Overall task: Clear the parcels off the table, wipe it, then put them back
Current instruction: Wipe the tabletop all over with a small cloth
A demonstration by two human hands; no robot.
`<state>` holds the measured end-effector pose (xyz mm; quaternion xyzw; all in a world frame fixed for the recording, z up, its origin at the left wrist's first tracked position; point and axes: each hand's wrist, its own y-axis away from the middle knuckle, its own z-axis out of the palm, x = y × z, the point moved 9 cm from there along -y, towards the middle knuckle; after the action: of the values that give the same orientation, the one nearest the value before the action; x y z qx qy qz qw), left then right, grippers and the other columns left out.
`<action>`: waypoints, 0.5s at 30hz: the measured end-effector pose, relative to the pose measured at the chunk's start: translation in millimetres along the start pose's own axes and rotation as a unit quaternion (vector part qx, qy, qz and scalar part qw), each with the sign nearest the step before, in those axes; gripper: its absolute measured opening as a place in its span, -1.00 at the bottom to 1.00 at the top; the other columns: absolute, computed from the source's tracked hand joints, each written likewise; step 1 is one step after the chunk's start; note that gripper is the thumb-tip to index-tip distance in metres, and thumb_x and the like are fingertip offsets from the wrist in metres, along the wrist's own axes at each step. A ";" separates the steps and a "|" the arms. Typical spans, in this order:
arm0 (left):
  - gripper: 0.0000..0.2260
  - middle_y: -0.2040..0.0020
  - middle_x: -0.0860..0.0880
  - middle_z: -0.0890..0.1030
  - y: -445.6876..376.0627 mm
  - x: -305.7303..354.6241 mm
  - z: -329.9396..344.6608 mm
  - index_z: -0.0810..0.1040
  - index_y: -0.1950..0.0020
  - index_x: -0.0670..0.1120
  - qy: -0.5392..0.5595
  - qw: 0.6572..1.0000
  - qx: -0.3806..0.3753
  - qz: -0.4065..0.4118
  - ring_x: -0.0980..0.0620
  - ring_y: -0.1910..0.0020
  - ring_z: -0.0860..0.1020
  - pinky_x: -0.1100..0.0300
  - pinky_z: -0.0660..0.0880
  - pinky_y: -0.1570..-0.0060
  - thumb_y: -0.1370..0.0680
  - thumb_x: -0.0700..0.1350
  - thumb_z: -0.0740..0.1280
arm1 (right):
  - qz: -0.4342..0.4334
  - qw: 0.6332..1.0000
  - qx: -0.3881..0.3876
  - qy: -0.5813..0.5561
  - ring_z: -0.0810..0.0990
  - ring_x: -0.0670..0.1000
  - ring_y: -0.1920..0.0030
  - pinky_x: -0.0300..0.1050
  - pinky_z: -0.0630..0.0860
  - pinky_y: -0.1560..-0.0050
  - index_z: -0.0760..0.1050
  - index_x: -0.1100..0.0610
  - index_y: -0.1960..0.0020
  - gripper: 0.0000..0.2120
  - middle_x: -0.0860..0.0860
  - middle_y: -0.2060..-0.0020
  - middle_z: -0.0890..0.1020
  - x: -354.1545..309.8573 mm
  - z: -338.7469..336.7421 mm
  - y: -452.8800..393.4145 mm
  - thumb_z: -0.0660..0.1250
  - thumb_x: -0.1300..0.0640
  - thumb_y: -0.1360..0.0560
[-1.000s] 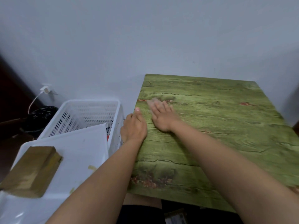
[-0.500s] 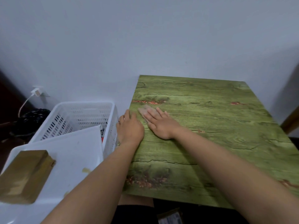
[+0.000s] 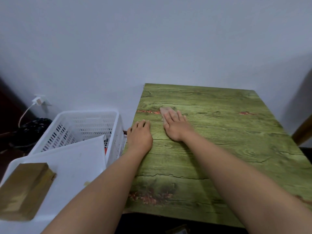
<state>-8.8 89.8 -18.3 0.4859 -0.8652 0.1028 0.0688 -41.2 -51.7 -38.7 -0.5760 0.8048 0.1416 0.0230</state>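
Since a second ago my right hand [image 3: 175,127] has slid the cloth [image 3: 166,110] away from me up the table [image 3: 228,149], and my left hand [image 3: 140,135] has shifted from gripping the left edge to lying on top beside it. My right fingers are straight and held close together, pressing flat on the small pinkish cloth, whose far end pokes out past my fingertips next to a reddish patch in the print. My left fingers are loosely curled with their tips on the tabletop just inside the left edge; they hold nothing.

No parcels lie on the tabletop itself. It is covered in a green wood-grain pattern with dark cracks and a few rusty red blotches, one near the close edge and one toward the far right. Its far edge stands against a plain pale wall [image 3: 152,39].

Left of the table, just beside it, stands a white plastic basket [image 3: 84,122] with slotted walls. A flat white parcel [image 3: 76,154] leans out of it toward me, and a brown box parcel [image 3: 25,188] rests on the white one's near end. Something red and something dotted show inside the basket, too hidden to tell what.

Farther left, a white charger [image 3: 38,100] sits in a wall socket with its cord hanging toward a dark bundle [image 3: 32,130] on the floor. A brown wooden piece [image 3: 303,132] shows at the right edge.
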 end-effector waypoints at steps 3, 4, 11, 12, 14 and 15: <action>-0.55 -0.40 -0.01 0.39 -9.8 -3.3 0.0 0.35 -0.44 0.05 0.008 0.999 -0.011 -0.044 -0.10 -0.37 0.29 -0.04 0.24 -0.28 -0.55 -0.20 0.11 | -0.071 0.997 -0.019 0.016 -0.30 0.09 -0.54 0.07 -0.31 -0.48 -0.30 -0.12 -0.56 -0.48 -0.07 -0.55 -0.27 -32.1 11.2 11.3 -0.24 -0.15 -0.65; -0.59 -0.37 -0.02 0.42 -11.9 -2.6 0.4 0.39 -0.40 0.06 0.014 0.998 -0.014 -0.058 -0.11 -0.34 0.30 -0.03 0.25 -0.25 -0.56 -0.18 0.11 | -0.111 0.993 -0.031 0.018 -0.29 0.06 -0.54 0.05 -0.31 -0.48 -0.27 -0.13 -0.57 -0.48 -0.09 -0.56 -0.24 -40.0 13.7 16.6 -0.23 -0.16 -0.65; -0.61 -0.37 -0.13 0.42 -10.1 10.3 7.1 0.42 -0.35 -0.15 0.017 0.998 0.042 -0.050 -0.10 -0.38 0.31 -0.01 0.20 -0.37 -0.61 -0.03 0.04 | 0.001 1.000 -0.009 0.025 -0.29 0.11 -0.55 0.09 -0.27 -0.50 -0.35 -0.06 -0.56 -0.46 -0.04 -0.54 -0.33 15.3 -4.6 -9.5 -0.27 -0.16 -0.64; -0.57 -0.46 -0.12 0.35 -11.5 9.7 9.8 0.37 -0.42 -0.17 0.026 0.998 0.034 -0.049 -0.09 -0.47 0.23 -0.01 0.13 -0.43 -0.62 -0.02 0.03 | -0.019 0.999 -0.011 0.028 -0.31 0.10 -0.54 0.08 -0.29 -0.49 -0.35 -0.06 -0.56 -0.46 -0.04 -0.53 -0.33 4.1 0.0 -4.6 -0.27 -0.15 -0.65; -0.53 -0.54 -0.10 0.22 -14.2 7.4 14.1 0.24 -0.51 -0.17 0.042 0.998 0.017 -0.051 -0.06 -0.54 0.11 0.00 0.05 -0.49 -0.63 -0.02 -0.01 | -0.097 0.994 -0.028 0.028 -0.32 0.05 -0.54 0.05 -0.32 -0.49 -0.30 -0.10 -0.57 -0.47 -0.07 -0.55 -0.29 -21.4 11.3 10.7 -0.27 -0.17 -0.65; -0.53 -0.55 -0.10 0.20 -15.1 7.8 15.4 0.20 -0.52 -0.17 0.044 0.998 0.012 -0.051 -0.06 -0.55 0.09 0.00 0.04 -0.50 -0.64 -0.02 -0.02 | -0.129 0.991 -0.037 0.025 -0.32 0.02 -0.54 0.04 -0.33 -0.49 -0.28 -0.13 -0.56 -0.48 -0.10 -0.55 -0.26 -24.9 14.2 16.8 -0.26 -0.18 -0.65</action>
<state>-0.3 71.9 -29.8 0.5251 -0.8342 0.1308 0.1065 -50.2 -20.2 -43.9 -0.6787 0.7184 0.1523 -0.0003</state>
